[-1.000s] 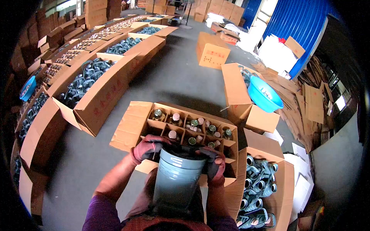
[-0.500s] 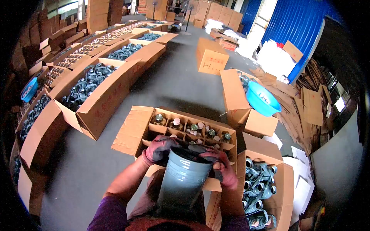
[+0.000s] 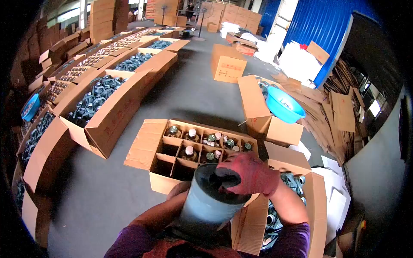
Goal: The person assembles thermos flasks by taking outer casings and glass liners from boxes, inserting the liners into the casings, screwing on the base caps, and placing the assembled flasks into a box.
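A grey-blue cylinder (image 3: 211, 210) with a dark open top stands close against my body. My right hand (image 3: 249, 174), in a red and black glove, is over its right rim, with curled fingers at the opening; what they hold is hidden. My left hand (image 3: 180, 189) is at the left side of the cylinder, its fingers hidden. Just beyond lies an open divided carton (image 3: 165, 185), with capped bottles (image 3: 189, 151) in several compartments and bare compartments at its near left.
Right of me is a carton (image 3: 317, 206) of grey handled parts (image 3: 292, 182). A blue basin (image 3: 284, 105) rests on another carton. Long cartons of similar parts (image 3: 97, 96) line the left. A closed box (image 3: 230, 69) stands ahead, with flattened cardboard (image 3: 342, 109) at right.
My right hand has moved from the far rim to over the cylinder's opening. My left hand has dropped from the rim to the cylinder's left side. The view has shifted slightly.
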Demonstrator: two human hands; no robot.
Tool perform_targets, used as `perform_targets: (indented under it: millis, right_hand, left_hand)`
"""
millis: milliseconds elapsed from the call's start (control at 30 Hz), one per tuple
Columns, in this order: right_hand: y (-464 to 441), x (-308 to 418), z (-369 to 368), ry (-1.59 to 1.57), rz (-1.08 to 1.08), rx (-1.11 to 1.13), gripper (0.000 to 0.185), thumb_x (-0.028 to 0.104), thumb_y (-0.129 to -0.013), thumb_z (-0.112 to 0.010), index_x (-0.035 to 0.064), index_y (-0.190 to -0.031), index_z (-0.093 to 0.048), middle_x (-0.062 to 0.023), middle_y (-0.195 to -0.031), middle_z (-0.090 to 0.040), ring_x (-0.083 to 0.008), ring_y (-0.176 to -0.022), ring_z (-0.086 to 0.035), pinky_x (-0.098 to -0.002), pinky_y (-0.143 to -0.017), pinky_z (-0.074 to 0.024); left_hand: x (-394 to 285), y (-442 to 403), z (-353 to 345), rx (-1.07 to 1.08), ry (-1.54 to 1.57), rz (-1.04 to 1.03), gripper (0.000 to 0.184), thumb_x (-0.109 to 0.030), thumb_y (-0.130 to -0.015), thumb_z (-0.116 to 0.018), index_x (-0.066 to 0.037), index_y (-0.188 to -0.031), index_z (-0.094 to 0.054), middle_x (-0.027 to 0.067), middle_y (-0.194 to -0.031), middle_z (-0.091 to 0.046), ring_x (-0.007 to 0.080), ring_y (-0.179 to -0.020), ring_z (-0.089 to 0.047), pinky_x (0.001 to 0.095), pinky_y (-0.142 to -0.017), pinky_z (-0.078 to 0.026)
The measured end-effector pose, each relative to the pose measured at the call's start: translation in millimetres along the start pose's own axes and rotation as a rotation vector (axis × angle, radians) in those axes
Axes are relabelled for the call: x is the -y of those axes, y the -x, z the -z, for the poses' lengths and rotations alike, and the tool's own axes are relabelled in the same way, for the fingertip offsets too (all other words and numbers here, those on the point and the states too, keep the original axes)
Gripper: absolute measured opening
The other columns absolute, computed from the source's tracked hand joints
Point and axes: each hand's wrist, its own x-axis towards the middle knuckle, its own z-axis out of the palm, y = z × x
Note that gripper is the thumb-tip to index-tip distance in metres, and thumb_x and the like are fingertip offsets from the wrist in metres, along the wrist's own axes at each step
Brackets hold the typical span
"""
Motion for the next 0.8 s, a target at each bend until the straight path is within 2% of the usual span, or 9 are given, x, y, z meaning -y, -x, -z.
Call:
perform_targets:
  millis: [200, 367, 400, 467, 567, 600, 700, 767, 800]
  right_hand:
    - [51, -17, -18, -0.036, -0.366, -0.176, 0.028, 0.027, -0.068, -0.068, 0.0075, -0.086, -0.06, -0.0163, -0.079, -0.061, -0.0386, -0.08, -0.058, -0.0432, -0.069, -0.0465]
    - [68, -28, -39, -0.104, -0.476, -0.289, 0.027, 0.019, -0.066, -0.072, 0.0074, -0.088, -0.063, -0.0161, -0.082, -0.063, -0.0335, -0.081, -0.061, -0.0362, -0.071, -0.048]
    - [84, -80, -86, -0.082, -0.349, -0.53, 0.027, 0.014, -0.068, -0.072, 0.0048, -0.092, -0.064, -0.0127, -0.084, -0.066, -0.0259, -0.078, -0.063, -0.0323, -0.073, -0.0479]
    - [81, -68, -80, -0.673, -0.433, -0.742, 0.031, 0.022, -0.081, -0.062, 0.0028, -0.106, -0.06, -0.0081, -0.1, -0.064, -0.0175, -0.092, -0.059, -0.0304, -0.082, -0.0447]
    - [78, -34, -122, -0.892, -0.407, -1.073, 0.055, 0.042, -0.092, -0.044, 0.0016, -0.129, -0.046, -0.0115, -0.128, -0.05, -0.0217, -0.115, -0.047, -0.0342, -0.098, -0.0351]
    - [82, -25, -134, -0.905, -0.344, -0.999, 0.054, 0.041, -0.091, -0.048, 0.0024, -0.129, -0.046, -0.0118, -0.126, -0.051, -0.0225, -0.114, -0.048, -0.036, -0.097, -0.0359]
    - [100, -12, -174, -0.927, -0.17, -0.784, 0.056, 0.037, -0.085, -0.057, 0.0048, -0.129, -0.046, -0.0127, -0.118, -0.055, -0.0247, -0.109, -0.051, -0.0414, -0.095, -0.0384]
    - [135, 5, -216, -0.954, -0.145, -0.704, 0.058, 0.035, -0.082, -0.063, 0.0064, -0.129, -0.046, -0.0133, -0.113, -0.057, -0.0263, -0.105, -0.053, -0.045, -0.094, -0.0401]
    - [159, 17, -241, -0.975, -0.158, -0.688, 0.06, 0.034, -0.08, -0.066, 0.0072, -0.129, -0.046, -0.0136, -0.111, -0.058, -0.027, -0.104, -0.053, -0.0468, -0.093, -0.0409]
  left_hand:
    - [-17, 76, -42, -0.454, -1.031, -0.018, 0.043, -0.037, -0.092, -0.044, -0.004, -0.116, -0.056, 0.0204, -0.109, -0.06, 0.0301, -0.1, -0.059, 0.0387, -0.09, -0.042]
    - [32, 93, -17, -0.478, -1.362, -0.595, 0.049, -0.043, -0.088, -0.049, -0.005, -0.117, -0.055, 0.0184, -0.11, -0.059, 0.0354, -0.1, -0.055, 0.0406, -0.092, -0.04]
    - [37, 88, 0, -0.432, -1.384, -0.681, 0.05, -0.043, -0.087, -0.051, -0.005, -0.119, -0.053, 0.0182, -0.113, -0.057, 0.0353, -0.104, -0.053, 0.0407, -0.093, -0.039]
    - [48, 80, 35, -0.331, -1.424, -0.842, 0.054, -0.042, -0.084, -0.056, -0.006, -0.123, -0.05, 0.0179, -0.12, -0.052, 0.0352, -0.111, -0.048, 0.0409, -0.096, -0.037]
    - [59, 83, 39, -0.308, -1.009, -0.751, 0.056, -0.036, -0.08, -0.062, -0.004, -0.124, -0.049, 0.0165, -0.129, -0.045, 0.0313, -0.121, -0.04, 0.041, -0.1, -0.032]
    - [61, 84, 31, -0.323, -0.702, -0.796, 0.05, -0.026, -0.078, -0.066, 0.0, -0.119, -0.052, 0.0146, -0.118, -0.054, 0.027, -0.109, -0.051, 0.0381, -0.093, -0.041]
    - [108, 79, 99, -0.519, -0.3, -0.445, 0.039, -0.015, -0.078, -0.064, 0.001, -0.113, -0.054, 0.0104, -0.102, -0.061, 0.0217, -0.089, -0.059, 0.0331, -0.08, -0.049]
    - [80, 94, 63, -0.545, -0.134, -0.418, 0.017, -0.006, -0.08, -0.056, 0.001, -0.095, -0.06, 0.007, -0.085, -0.062, 0.0184, -0.076, -0.06, 0.0292, -0.069, -0.051]
    - [109, 79, 128, -0.521, -0.234, -0.5, 0.011, -0.008, -0.082, -0.055, -0.001, -0.089, -0.06, 0.0077, -0.083, -0.062, 0.0189, -0.074, -0.06, 0.0298, -0.067, -0.05]
